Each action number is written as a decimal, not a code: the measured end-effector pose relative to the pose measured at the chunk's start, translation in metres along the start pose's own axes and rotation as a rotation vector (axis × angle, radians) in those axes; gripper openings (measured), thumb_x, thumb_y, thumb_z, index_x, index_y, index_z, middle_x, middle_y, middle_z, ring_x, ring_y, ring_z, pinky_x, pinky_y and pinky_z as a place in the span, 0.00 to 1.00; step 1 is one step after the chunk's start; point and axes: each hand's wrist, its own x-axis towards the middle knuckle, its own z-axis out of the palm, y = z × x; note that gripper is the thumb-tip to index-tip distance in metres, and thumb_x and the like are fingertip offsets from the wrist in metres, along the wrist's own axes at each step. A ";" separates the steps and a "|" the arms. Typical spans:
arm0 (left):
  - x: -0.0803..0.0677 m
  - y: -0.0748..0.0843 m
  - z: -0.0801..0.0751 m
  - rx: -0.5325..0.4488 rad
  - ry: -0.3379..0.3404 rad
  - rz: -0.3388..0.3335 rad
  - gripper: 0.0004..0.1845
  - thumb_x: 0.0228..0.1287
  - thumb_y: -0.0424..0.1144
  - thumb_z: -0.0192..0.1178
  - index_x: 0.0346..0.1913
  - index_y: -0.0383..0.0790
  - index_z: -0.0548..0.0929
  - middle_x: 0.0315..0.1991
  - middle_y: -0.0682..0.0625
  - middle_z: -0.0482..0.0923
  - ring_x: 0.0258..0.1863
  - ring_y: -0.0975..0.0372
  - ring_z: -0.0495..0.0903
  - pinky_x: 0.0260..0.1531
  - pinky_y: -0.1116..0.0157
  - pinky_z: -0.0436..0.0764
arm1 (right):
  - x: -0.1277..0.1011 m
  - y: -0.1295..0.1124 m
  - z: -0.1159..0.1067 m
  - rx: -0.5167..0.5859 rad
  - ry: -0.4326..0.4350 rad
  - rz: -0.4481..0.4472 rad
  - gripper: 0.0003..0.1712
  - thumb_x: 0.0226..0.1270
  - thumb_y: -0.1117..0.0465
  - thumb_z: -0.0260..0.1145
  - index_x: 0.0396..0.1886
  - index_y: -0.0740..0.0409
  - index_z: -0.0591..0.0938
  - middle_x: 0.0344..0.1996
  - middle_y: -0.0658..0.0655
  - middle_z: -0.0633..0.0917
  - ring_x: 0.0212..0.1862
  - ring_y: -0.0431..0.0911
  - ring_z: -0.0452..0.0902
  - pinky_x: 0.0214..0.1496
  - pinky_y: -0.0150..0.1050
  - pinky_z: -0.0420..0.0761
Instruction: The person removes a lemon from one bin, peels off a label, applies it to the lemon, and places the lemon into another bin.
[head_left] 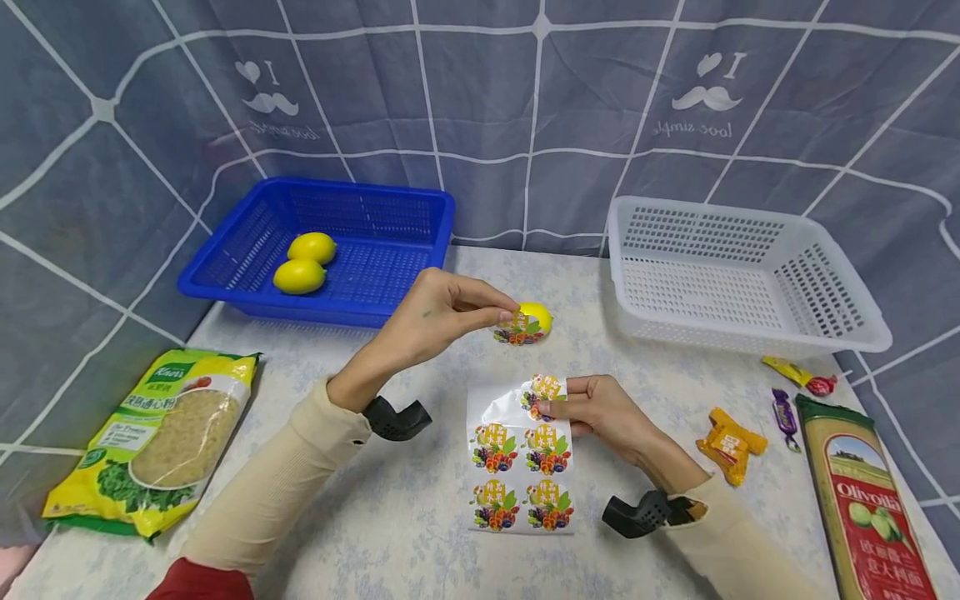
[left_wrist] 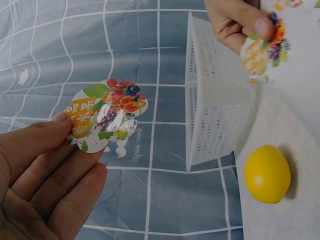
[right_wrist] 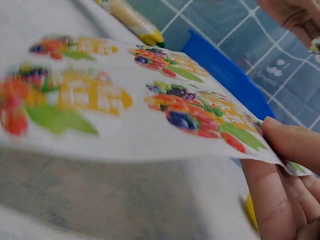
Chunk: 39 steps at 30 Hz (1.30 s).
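Between thumb and forefinger, my left hand (head_left: 427, 321) pinches a loose fruit-print sticker (left_wrist: 109, 114) by its edge. In the head view this sticker partly covers a yellow lemon (head_left: 538, 314) lying on the table; the left wrist view shows the lemon (left_wrist: 267, 174) apart from it. My right hand (head_left: 611, 414) grips the upper right edge of a white sticker sheet (head_left: 487, 408), thumb on top over one sticker and fingers beneath. Several fruit stickers (right_wrist: 200, 117) remain on the sheet, and its upper left spot is bare.
A blue basket (head_left: 360, 312) with two lemons (head_left: 300, 276) stands back left, a white basket (head_left: 750, 337) back right. A yellow-green Knorr bag (head_left: 153, 442) lies left. On the right are wrapped candies (head_left: 731, 444) and an Olivoilà pasta pack (head_left: 862, 500).
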 end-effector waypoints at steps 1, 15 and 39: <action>0.000 0.000 0.000 -0.001 0.000 -0.001 0.06 0.64 0.31 0.66 0.41 0.34 0.89 0.38 0.49 0.88 0.37 0.62 0.87 0.40 0.62 0.84 | 0.000 0.002 0.000 -0.016 0.005 -0.005 0.24 0.63 0.60 0.72 0.53 0.74 0.80 0.39 0.62 0.88 0.41 0.52 0.87 0.44 0.45 0.85; 0.001 -0.005 0.003 0.023 -0.014 0.010 0.06 0.64 0.31 0.66 0.41 0.34 0.90 0.38 0.49 0.88 0.35 0.62 0.87 0.37 0.63 0.84 | 0.005 0.009 0.003 -0.764 0.366 -0.149 0.36 0.49 0.51 0.81 0.54 0.64 0.77 0.34 0.55 0.77 0.33 0.46 0.72 0.34 0.39 0.73; 0.002 -0.009 0.003 0.025 -0.031 0.009 0.06 0.63 0.30 0.66 0.40 0.34 0.90 0.38 0.48 0.88 0.35 0.63 0.87 0.38 0.63 0.84 | 0.108 -0.034 -0.031 -0.859 0.167 -0.263 0.58 0.49 0.67 0.80 0.76 0.64 0.57 0.72 0.67 0.64 0.69 0.59 0.63 0.70 0.52 0.63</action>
